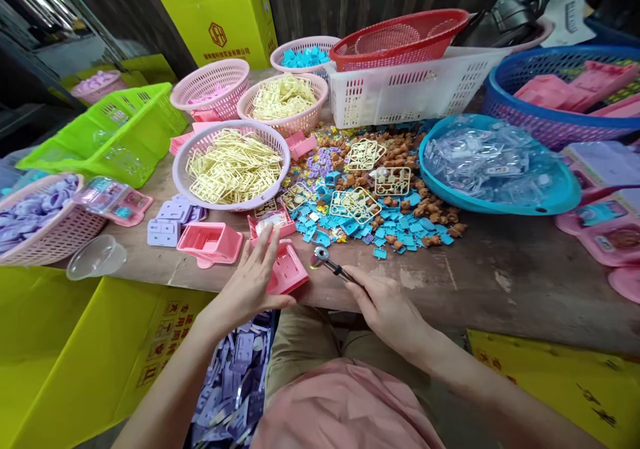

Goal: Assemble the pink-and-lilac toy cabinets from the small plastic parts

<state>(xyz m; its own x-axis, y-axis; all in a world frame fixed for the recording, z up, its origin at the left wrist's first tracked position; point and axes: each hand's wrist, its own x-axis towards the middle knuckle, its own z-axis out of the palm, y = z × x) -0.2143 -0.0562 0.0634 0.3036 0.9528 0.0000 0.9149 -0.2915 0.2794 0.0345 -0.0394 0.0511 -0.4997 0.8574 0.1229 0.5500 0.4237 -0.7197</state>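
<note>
The right hand (387, 302) grips a metal-headed tool (323, 258).

A brown wooden surface (480, 276), scuffed in patches, carries plastic containers and parts around a round lavender basket (230, 204). In front of the basket sit an open pink box (213, 241) and, further to its right, a pink tray (293, 270). Lilac plates (159, 237) lie at its front left. Left of it is a lime-green crate (135, 159); behind it, a pale pink basket (284, 126). To its right spread turquoise pieces (403, 228) mixed with brown figures (443, 214), then a teal tub (560, 200).
</note>
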